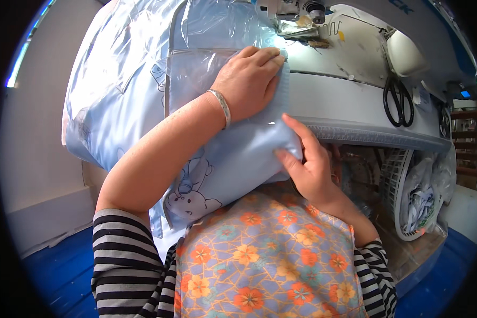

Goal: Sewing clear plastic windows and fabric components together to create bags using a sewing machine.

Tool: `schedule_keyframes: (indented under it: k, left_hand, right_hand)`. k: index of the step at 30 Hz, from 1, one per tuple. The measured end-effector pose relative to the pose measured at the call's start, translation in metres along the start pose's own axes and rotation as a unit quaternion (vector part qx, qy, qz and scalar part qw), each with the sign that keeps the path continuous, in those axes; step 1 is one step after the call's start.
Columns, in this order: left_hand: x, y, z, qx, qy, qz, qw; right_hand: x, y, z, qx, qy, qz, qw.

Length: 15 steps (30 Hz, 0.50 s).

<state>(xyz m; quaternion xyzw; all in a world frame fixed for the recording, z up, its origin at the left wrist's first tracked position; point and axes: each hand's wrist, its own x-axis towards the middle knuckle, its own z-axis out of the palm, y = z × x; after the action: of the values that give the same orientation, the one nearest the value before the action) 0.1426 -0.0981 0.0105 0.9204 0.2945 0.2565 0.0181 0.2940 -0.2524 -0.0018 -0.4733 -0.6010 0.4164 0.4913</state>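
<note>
A light-blue padded fabric piece (249, 151) with cartoon bear prints spreads from the sewing machine to my lap, and clear plastic film (122, 42) covers its far left part. My left hand (249, 79), with a silver bangle at the wrist, lies on it, fingers bent and close together over its right edge just below the lit needle area. Lower on the same edge, my right hand (310, 164) has the fabric between thumb and forefinger; its other fingers are partly hidden. The sewing machine (297, 8) stands at the top, its needle not clearly visible.
Black-handled scissors (397, 100) lie on the white machine table (344, 90) at the right. A ruler strip (365, 133) runs along its front edge. Below, a white plastic basket (395, 196) holds bags and strips. A wall (42, 132) stands to the left.
</note>
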Motion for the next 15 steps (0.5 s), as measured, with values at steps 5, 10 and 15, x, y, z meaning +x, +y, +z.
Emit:
schedule_keyframes:
  k: [5,10,15]
  left_hand:
    - [0.001,-0.009,-0.004,0.006,-0.009,0.005,1.000]
    - [0.009,-0.016,-0.009,0.017,-0.050,0.021,0.998]
    - [0.018,-0.016,-0.012,0.020,-0.065,0.007,0.998]
  right_hand:
    - [0.037,-0.006,0.000,0.045,-0.005,0.066,0.997]
    - [0.049,-0.006,-0.001,0.044,-0.012,0.073,0.996]
    - [0.060,-0.011,-0.006,0.070,-0.022,0.133,0.988]
